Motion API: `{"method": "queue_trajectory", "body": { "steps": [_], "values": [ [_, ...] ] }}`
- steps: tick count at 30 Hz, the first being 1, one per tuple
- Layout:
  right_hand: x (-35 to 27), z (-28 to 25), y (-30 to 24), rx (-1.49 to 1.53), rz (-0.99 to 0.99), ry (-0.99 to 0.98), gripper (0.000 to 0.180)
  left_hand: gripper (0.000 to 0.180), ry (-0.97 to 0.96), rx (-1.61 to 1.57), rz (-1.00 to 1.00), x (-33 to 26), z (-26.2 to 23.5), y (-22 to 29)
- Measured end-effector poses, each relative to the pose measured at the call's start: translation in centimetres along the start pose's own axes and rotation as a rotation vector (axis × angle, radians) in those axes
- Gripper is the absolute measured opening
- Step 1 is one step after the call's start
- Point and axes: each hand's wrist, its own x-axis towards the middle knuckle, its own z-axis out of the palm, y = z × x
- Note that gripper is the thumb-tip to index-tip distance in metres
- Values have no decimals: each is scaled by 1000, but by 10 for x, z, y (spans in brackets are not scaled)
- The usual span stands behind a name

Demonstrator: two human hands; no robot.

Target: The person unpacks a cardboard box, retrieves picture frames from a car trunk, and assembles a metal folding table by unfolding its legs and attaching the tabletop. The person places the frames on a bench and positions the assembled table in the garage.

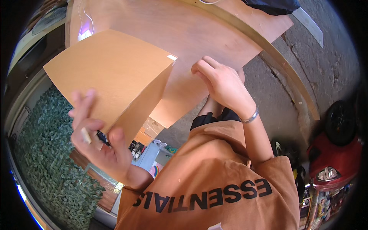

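Note:
A brown box-like form (107,73) with flat, smooth faces stands before me, its top and one side showing. A small white piece of tape (172,57) sits on its near right corner. My left hand (101,143) is at the near left edge of the form, fingers apart and partly blurred. Pale strips (86,135) that look like tape are on its fingers; whether the fingertips touch the form I cannot tell. To the right of the taped corner, apart from it, my right hand (224,84) has its fingers curled together; what they hold, if anything, is hidden.
The form rests over a broad brown board (207,38). A long wooden strip (283,61) runs along the right. Dark cloth (274,5) lies at the far edge. A small lit lamp (85,34) is at back left, leafy green panelling (50,153) left, a red motorbike (333,161) right.

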Motion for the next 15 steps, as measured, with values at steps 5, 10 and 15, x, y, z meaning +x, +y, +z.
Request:
{"method": "queue_trajectory", "body": {
  "steps": [5,10,15],
  "values": [
    [-26,-8,-33,885,-498,-21,23,47,291,-362,258,-20,2,41],
    [-33,-11,-50,1145,-591,-100,16,32,-385,-468,111,-43,13,60],
    [-8,9,-16,713,-53,379,16,23,-37,-562,286,-42,-2,32]
  ]
}}
